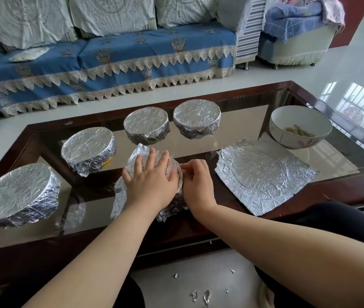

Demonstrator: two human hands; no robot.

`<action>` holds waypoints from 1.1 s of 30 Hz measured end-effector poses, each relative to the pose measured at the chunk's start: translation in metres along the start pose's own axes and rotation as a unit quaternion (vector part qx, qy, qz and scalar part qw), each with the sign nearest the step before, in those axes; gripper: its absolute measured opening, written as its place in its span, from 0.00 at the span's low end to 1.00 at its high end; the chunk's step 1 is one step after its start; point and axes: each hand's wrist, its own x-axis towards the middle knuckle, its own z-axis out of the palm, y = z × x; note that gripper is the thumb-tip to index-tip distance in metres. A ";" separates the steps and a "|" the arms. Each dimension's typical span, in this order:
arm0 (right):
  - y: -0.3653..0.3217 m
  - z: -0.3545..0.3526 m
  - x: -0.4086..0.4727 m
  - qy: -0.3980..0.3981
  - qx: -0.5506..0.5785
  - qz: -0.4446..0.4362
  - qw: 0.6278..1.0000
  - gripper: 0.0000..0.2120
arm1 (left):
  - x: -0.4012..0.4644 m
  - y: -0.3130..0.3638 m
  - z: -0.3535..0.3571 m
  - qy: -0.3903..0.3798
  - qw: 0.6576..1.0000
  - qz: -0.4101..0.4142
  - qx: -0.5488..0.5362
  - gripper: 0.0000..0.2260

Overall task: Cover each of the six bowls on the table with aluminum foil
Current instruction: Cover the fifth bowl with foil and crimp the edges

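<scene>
Pressing flat on top of the fifth bowl (154, 170), near the table's front edge, left hand (152, 181) with fingers straight and spread over the foil sheet (121, 196) draped on it. Pinching that same foil at the bowl's right rim, right hand (196, 185), fingertips curled in against the crinkled edge. Hanging loose on the near-left side of this bowl, an unfolded flap of the sheet; sticking up at the far side, another corner. Standing already wrapped on the glass-topped table (310, 196): one covered bowl (18, 194) at far left, a second (88, 150) behind it, a third (146, 125) and a fourth (196, 118) along the back. Sitting uncovered at the right rear, a white bowl (300, 126) with some greenish food inside. Lying flat just in front of it, a spare foil square (263, 176) bearing a round crease. Scattered on the floor below, small foil scraps (201, 296).
</scene>
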 end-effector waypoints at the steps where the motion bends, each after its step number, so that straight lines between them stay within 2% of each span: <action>1: 0.000 0.000 -0.001 0.000 0.001 0.007 1.000 0.07 | 0.000 0.000 0.000 -0.001 1.000 -0.001 -0.001 0.26; 6: -0.003 -0.003 -0.007 -0.016 0.026 0.073 0.997 0.14 | 0.000 0.001 -0.001 -0.003 1.000 -0.004 -0.002 0.26; 9: -0.008 -0.004 -0.008 -0.026 0.113 0.142 0.983 0.20 | 0.000 0.001 -0.001 -0.002 1.000 -0.007 0.000 0.26; 13: -0.011 -0.001 -0.010 -0.038 0.214 0.204 0.954 0.18 | 0.001 0.002 -0.001 0.000 1.000 -0.012 -0.001 0.26; 16: -0.014 0.001 -0.015 -0.061 0.216 0.164 0.960 0.12 | 0.002 0.004 -0.003 -0.006 1.000 -0.022 0.003 0.26; 21: -0.011 0.001 -0.019 -0.063 0.164 0.111 0.978 0.15 | 0.002 0.009 -0.010 -0.037 0.999 -0.028 0.010 0.25; 24: -0.011 -0.004 -0.013 -0.069 0.088 0.080 0.990 0.11 | 0.001 0.004 -0.018 -0.064 0.998 -0.003 0.028 0.25; 28: -0.006 -0.004 -0.006 -0.103 0.026 0.049 0.993 0.12 | -0.003 -0.008 -0.018 -0.050 0.994 0.023 0.097 0.29; 33: 0.001 -0.004 -0.004 -0.088 0.011 0.015 0.996 0.10 | -0.003 -0.012 -0.010 -0.042 0.998 0.045 0.033 0.35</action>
